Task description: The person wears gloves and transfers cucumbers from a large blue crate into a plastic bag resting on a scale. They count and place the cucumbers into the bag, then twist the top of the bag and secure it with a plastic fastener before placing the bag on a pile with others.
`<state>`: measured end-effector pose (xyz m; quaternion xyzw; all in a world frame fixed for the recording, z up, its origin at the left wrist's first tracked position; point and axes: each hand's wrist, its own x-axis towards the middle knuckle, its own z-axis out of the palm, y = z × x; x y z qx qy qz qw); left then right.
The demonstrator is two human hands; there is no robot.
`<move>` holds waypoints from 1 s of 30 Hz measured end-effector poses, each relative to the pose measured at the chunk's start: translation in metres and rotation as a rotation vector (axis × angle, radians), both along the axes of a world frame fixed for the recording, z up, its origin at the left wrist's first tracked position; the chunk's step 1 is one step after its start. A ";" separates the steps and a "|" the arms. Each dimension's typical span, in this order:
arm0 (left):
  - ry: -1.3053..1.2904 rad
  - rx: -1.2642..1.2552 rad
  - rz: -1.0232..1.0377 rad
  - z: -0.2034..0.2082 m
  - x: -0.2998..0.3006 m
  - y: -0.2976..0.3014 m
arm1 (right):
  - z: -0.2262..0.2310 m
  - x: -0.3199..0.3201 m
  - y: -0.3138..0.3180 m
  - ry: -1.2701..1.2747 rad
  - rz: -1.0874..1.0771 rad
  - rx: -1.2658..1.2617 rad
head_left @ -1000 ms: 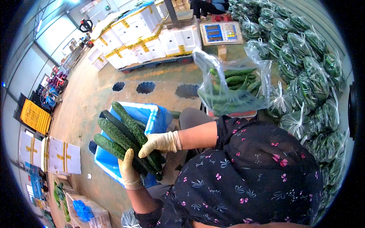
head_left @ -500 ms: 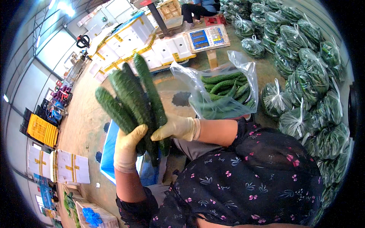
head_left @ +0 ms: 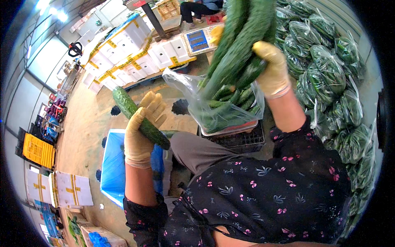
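Observation:
A single dark green cucumber rests across the palm of my left hand. The thumb of that yellowish glove lies against it, and its fingers are partly stretched out. My right hand, gloved the same way, grips a bunch of long cucumbers, slightly blurred. The bunch is raised over a clear plastic bag, its lower ends at the bag's mouth. More cucumbers lie inside the bag. To the left of my knee stands a box with a blue liner.
The bag sits above a black crate. Beyond it is a scale display. White foam boxes are stacked behind. Filled bags of cucumbers pile up along the right. A person sits at the back.
The cucumbers were together between both hands. My right hand has carried most of them right, over the bag. My left hand keeps one, lower and apart.

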<state>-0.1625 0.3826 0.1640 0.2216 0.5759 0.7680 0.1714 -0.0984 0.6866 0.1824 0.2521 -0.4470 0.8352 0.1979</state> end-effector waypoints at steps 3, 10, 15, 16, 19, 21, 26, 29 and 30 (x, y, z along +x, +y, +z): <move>-0.149 0.091 -0.052 -0.015 -0.004 0.012 | -0.003 0.007 0.032 -0.031 -0.164 0.016; -0.027 -0.051 -0.135 -0.014 -0.025 0.054 | -0.031 0.000 0.019 -0.059 -0.051 0.240; -0.134 0.139 -0.269 -0.013 -0.043 0.079 | -0.063 -0.014 0.005 -0.319 0.443 0.190; -0.136 0.142 -0.266 -0.015 -0.044 0.082 | -0.067 -0.014 0.004 -0.365 0.473 0.208; -0.214 0.308 -0.334 -0.022 -0.047 0.077 | -0.076 -0.015 0.002 -0.362 0.476 0.246; -0.232 0.357 -0.363 -0.032 -0.052 0.062 | -0.072 -0.007 0.009 -0.402 0.537 0.239; -0.129 0.312 -0.218 -0.031 -0.041 0.035 | -0.069 0.015 0.040 -0.461 0.605 0.177; -0.173 0.280 -0.147 -0.033 -0.039 0.030 | -0.078 0.019 0.041 -0.473 0.670 0.211; -0.171 0.285 -0.146 -0.033 -0.041 0.030 | -0.083 0.019 0.039 -0.539 0.743 0.172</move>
